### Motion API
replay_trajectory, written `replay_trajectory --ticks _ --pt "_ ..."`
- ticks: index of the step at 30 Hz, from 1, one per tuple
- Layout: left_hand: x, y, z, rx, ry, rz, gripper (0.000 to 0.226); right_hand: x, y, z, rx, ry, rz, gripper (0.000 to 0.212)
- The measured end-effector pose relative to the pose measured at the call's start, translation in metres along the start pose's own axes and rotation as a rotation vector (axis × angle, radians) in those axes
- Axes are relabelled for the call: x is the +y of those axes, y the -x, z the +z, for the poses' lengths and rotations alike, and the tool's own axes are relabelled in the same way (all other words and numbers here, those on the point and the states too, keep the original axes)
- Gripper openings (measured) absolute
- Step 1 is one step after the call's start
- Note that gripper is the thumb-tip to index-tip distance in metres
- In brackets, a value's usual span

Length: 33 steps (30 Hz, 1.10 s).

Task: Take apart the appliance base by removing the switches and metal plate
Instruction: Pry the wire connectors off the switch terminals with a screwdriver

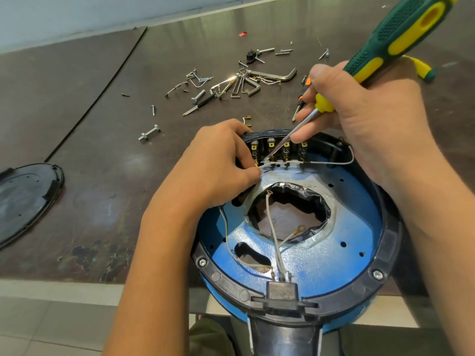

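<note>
At the near edge of the desk (77, 124), partly overhanging it: round appliance base (389, 242), open side up, blue metal plate (334, 265) seated inside the black rim. Along the base's far wall, a row of switches (285, 150), in place. Left hand (218, 160), grip pinched on a white wire (331, 163) just beside the switches. Right hand (365, 119), grip clamped round a green-and-yellow screwdriver (401, 39), tip down among the switch terminals. Toward the far edge, scattered screws and hex keys (244, 83). At the left edge, a black cover (25, 201).
</note>
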<state>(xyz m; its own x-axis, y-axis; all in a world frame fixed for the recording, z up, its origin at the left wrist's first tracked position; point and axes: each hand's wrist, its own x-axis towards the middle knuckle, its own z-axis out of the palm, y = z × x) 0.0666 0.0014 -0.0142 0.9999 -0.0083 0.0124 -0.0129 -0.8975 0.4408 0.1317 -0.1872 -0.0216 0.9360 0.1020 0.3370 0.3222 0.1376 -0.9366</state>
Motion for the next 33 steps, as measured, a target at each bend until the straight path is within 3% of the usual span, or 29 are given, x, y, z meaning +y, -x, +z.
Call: replay_trajectory --ticks 5,13,20,33 --pt "0.0 0.0 0.002 0.006 -0.004 -0.005 0.016 -0.006 0.001 -0.002 0.04 0.013 -0.034 0.025" --pt "0.005 0.0 -0.001 0.045 -0.016 0.028 0.016 -0.022 0.021 -0.014 -0.117 -0.006 -0.017 0.017" --pt "0.008 -0.004 0.003 0.069 -0.07 0.011 0.023 -0.019 0.037 -0.021 -0.136 0.063 0.006 0.017" --pt "0.018 0.004 -0.007 -0.033 -0.091 -0.005 0.016 -0.009 0.036 -0.034 -0.18 0.062 0.008 0.018"
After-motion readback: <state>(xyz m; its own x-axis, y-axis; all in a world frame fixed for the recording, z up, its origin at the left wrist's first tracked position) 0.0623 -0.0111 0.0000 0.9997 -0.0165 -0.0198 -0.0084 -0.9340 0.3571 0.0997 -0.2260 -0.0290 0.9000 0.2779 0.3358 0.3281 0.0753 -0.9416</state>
